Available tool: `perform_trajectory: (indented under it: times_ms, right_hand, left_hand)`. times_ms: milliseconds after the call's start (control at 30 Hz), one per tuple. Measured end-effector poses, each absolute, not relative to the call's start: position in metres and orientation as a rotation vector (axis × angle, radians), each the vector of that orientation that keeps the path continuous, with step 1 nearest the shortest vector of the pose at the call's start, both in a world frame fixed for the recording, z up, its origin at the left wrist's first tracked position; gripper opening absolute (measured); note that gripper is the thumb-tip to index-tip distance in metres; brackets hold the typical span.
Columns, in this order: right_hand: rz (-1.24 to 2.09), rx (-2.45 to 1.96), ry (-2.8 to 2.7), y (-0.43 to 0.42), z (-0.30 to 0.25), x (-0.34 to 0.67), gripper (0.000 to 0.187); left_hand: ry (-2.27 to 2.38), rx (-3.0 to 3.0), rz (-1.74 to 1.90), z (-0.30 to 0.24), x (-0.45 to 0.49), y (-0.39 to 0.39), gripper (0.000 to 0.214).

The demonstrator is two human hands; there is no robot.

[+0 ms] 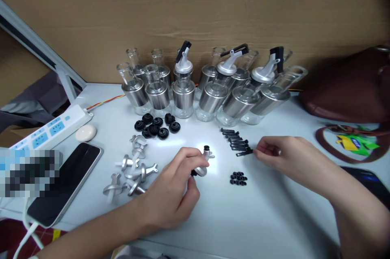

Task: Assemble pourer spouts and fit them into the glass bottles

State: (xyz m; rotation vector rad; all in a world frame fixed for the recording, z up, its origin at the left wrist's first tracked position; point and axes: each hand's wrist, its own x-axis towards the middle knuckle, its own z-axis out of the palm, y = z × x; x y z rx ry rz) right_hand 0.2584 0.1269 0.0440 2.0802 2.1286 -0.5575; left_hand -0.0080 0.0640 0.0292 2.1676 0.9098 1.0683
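My left hand (173,188) is closed around a silver pourer spout (204,161) with a small black ring on its tip, held just above the white table (268,218). My right hand (283,157) pinches the nearest black flap lid (243,153) at the near end of a row of black flap lids (234,139). A small cluster of tiny black rings (238,178) lies between my hands. To the left lie several loose silver spouts (131,171) and a group of black rubber stoppers (157,125).
Several glass-and-steel oil bottles (210,92) stand along the cardboard back wall, three fitted with spouts. A phone (65,181), a power strip (51,127) and a white oval object (86,132) lie at left. A brown bag (350,88) and a dark phone (364,177) sit at right.
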Motion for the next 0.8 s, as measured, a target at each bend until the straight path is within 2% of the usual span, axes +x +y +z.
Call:
perform_trajectory:
  times_ms: [200,400,500,633,800]
  right_hand:
    - [-0.583,2.175,2.020,0.127,0.041,0.256,0.016]
    - [-0.685,2.210,2.178,0.129,0.047,0.267,0.015]
    - [-1.137,2.147,2.395,0.124,0.053,0.260,0.022]
    - [-1.854,1.812,2.550,0.108,0.056,0.228,0.023]
    - [-2.022,1.693,2.686,0.094,0.046,0.198,0.015]
  left_hand:
    - [0.913,2.097,1.051,0.030,-0.008,0.065,0.038]
    - [0.965,2.081,1.097,0.031,-0.006,0.065,0.030]
    - [0.952,2.045,1.106,0.032,-0.006,0.064,0.030]
    - [0.962,1.980,1.100,0.032,-0.005,0.062,0.029]
    - [0.986,2.017,1.101,0.032,-0.003,0.064,0.022]
